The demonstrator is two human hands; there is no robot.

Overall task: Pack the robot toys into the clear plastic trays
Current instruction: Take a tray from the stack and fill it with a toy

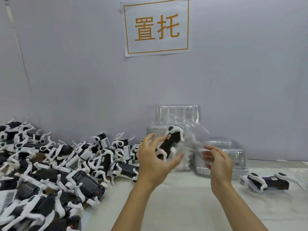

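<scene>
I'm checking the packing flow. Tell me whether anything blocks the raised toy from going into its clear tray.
Nothing visible does. The robot toy sits against the clear plastic tray held up between the left hand and right hand; motion blur hides how far in it is.
</scene>
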